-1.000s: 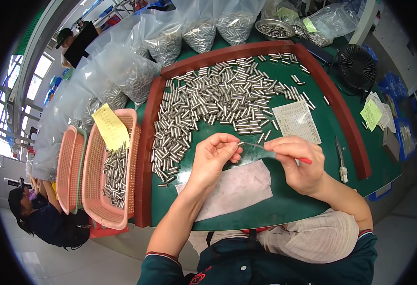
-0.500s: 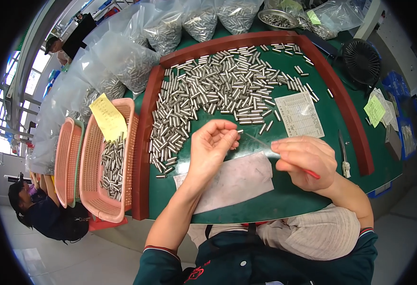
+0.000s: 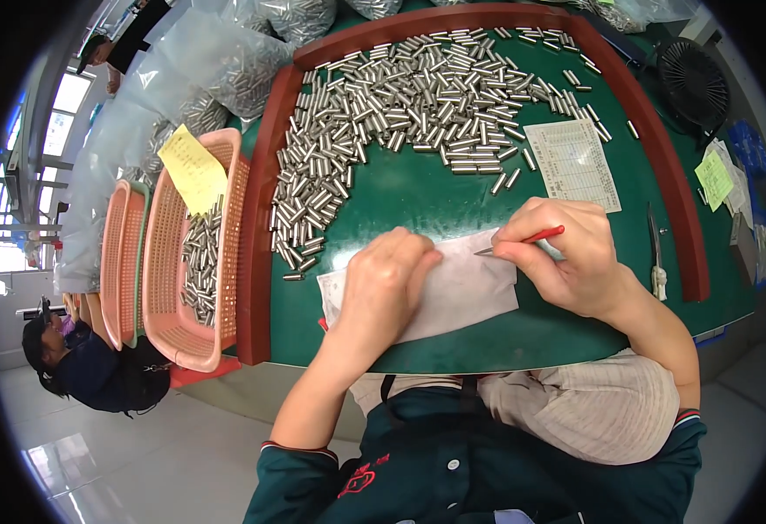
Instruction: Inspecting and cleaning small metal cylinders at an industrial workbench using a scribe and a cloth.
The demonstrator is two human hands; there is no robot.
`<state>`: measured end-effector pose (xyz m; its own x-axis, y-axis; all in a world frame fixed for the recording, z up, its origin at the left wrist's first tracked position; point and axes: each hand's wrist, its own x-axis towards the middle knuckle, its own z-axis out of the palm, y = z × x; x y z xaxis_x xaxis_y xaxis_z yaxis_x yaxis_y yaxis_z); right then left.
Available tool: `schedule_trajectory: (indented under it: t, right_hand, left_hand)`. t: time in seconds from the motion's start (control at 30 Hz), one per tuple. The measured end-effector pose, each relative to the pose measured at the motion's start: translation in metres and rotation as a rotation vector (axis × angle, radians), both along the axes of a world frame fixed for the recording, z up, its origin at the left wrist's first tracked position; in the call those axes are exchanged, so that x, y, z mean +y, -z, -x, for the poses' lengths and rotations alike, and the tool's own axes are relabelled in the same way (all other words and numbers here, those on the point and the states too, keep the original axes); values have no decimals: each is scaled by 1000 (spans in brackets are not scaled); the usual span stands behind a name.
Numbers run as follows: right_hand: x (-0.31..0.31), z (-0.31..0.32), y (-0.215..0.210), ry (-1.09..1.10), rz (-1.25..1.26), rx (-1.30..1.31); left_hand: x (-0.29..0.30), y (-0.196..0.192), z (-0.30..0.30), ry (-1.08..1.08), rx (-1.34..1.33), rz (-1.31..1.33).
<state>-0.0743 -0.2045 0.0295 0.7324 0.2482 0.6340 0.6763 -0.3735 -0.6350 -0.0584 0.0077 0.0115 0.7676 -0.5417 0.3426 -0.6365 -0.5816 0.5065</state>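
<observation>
My left hand (image 3: pixel 387 278) lies palm down on a whitish cloth (image 3: pixel 470 293), its fingers curled under. Whatever they may hold is hidden. To its right, my right hand (image 3: pixel 571 262) grips a thin red-handled tool (image 3: pixel 545 234). The tool's pointed metal tip faces left, over the cloth's upper right part; contact with the cloth cannot be told. Beyond both hands spreads a large pile of short, shiny metal pins (image 3: pixel 418 96) on the green table surface (image 3: pixel 392 192). Near my right hand lies a printed paper slip (image 3: pixel 572 166).
A dark red wooden rim (image 3: pixel 265 218) frames the table. At left stand pink baskets (image 3: pixel 230 210), one holding pins and a yellow note (image 3: pixel 193 170). Bags of pins (image 3: pixel 248 74) line the far left. Tweezers (image 3: pixel 655 249) and a black fan (image 3: pixel 693 83) are at right. Other people are at left.
My left hand has turned over and come down onto the cloth; the pin at its fingertips is out of sight. My right hand has swung the tool round. The view has tilted down.
</observation>
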Motion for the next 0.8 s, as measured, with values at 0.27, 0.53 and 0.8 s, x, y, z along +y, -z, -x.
schedule_trajectory:
  t: [0.27,0.53,0.8]
  right_hand:
    - [-3,-1,3,18,11,-25]
    - [-1,0,1,10,23,-34]
    - [-3,2,4,23,37,-5]
  left_hand:
    - [2,-3,7,-105,-54,146]
    - [17,-12,18,-186,-73,236]
    - [45,-24,45,-342,44,378]
